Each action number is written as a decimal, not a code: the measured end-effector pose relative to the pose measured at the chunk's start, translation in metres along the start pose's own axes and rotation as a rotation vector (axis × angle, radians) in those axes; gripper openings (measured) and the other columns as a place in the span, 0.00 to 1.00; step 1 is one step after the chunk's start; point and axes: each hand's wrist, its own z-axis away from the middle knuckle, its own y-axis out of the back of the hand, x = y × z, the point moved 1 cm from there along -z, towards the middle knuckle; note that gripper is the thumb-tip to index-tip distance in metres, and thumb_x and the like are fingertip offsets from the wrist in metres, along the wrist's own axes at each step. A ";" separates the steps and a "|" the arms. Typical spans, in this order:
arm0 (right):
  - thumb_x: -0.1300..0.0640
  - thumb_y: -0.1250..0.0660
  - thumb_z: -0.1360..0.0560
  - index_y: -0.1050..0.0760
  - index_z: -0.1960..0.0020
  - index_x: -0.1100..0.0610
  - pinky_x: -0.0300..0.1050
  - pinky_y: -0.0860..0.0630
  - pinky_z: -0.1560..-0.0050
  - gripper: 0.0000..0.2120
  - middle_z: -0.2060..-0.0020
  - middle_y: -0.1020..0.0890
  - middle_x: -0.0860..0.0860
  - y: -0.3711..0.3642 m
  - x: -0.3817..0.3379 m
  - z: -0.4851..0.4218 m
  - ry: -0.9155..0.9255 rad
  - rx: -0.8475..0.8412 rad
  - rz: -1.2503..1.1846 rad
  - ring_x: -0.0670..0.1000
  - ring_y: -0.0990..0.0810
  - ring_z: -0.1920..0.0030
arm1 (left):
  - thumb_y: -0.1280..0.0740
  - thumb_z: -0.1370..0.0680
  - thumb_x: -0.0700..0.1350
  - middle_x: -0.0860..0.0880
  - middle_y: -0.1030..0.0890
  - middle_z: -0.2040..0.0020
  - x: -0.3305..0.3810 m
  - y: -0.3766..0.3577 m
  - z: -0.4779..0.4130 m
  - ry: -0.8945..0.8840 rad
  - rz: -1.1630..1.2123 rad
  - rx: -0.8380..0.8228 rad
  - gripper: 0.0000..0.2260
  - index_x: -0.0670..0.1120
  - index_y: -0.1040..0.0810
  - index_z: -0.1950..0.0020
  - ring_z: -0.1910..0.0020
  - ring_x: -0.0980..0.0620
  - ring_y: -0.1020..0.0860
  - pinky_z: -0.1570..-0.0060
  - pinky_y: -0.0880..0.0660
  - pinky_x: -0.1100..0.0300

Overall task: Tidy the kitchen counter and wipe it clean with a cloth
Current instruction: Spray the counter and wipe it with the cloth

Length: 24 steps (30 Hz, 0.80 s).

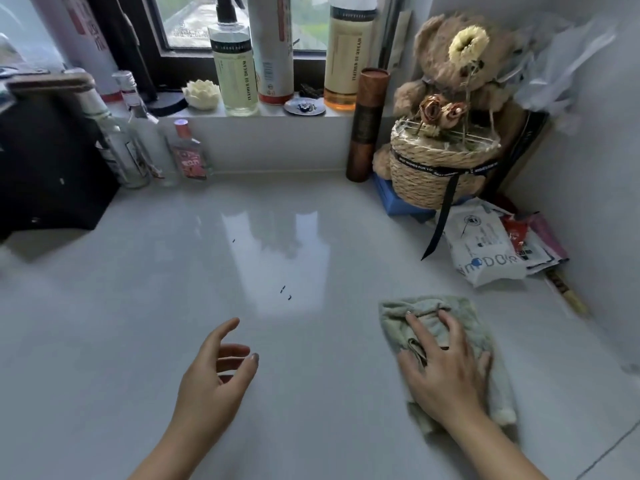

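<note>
The right hand (446, 368) lies flat on the pale green cloth (450, 344), fingers spread wide and pressing it against the worktop (138, 323). The cloth is crumpled; it shows beyond the fingertips toward 12 o'clock and past the wrist toward 5 o'clock. The left hand (214, 379) is well apart from the cloth, at 9 o'clock from it. It is over the worktop with the palm turned inward, fingers loosely curled and open, holding nothing; I cannot tell whether it touches the surface. Both forearms enter from the lower edge.

At 1 o'clock from the left hand a few small dark crumbs (284, 292) lie on the glossy surface. At 12 o'clock from the right hand lies a white wipes packet (481, 247), partly over other flat packets. Further toward 12 o'clock stands a woven basket (436, 168) with dried roses (440, 112) in it, a plush bear (450, 60) behind it and a blue box (398, 199) under it. A brown tube (367, 126) stands just beside the basket, at its 9 o'clock. Glass bottles (145, 143) stand at 11 o'clock from the left hand, against the back wall.
</note>
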 end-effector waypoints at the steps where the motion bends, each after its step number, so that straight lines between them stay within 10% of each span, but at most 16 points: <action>1: 0.40 0.38 0.30 0.36 0.35 0.34 0.64 0.51 0.29 0.24 0.27 0.43 0.50 0.000 0.000 -0.003 -0.007 0.017 -0.019 0.53 0.43 0.27 | 0.32 0.27 0.39 0.51 0.20 0.55 -0.001 0.001 -0.001 0.005 0.014 0.010 0.19 0.57 0.30 0.42 0.56 0.54 0.21 0.60 0.30 0.64; 6: 0.33 0.49 0.29 0.45 0.34 0.27 0.66 0.56 0.30 0.23 0.25 0.48 0.54 -0.003 -0.004 -0.019 -0.106 -0.052 0.005 0.57 0.53 0.25 | 0.33 0.27 0.39 0.50 0.20 0.55 -0.003 0.014 -0.005 0.012 0.069 0.039 0.17 0.59 0.28 0.44 0.55 0.50 0.21 0.56 0.28 0.61; 18: 0.47 0.40 0.26 0.32 0.35 0.39 0.50 0.34 0.42 0.19 0.37 0.30 0.55 -0.027 -0.094 0.017 -0.100 0.063 -0.011 0.58 0.34 0.40 | 0.34 0.27 0.35 0.45 0.19 0.56 -0.028 0.052 -0.017 0.027 0.107 0.062 0.20 0.62 0.27 0.50 0.54 0.45 0.21 0.47 0.26 0.48; 24: 0.52 0.41 0.24 0.30 0.34 0.47 0.53 0.33 0.37 0.18 0.46 0.29 0.64 -0.001 -0.108 -0.050 -0.092 0.141 -0.412 0.64 0.30 0.42 | 0.33 0.28 0.36 0.50 0.18 0.58 -0.035 0.070 -0.026 -0.042 0.066 0.077 0.20 0.63 0.27 0.49 0.57 0.52 0.20 0.63 0.28 0.75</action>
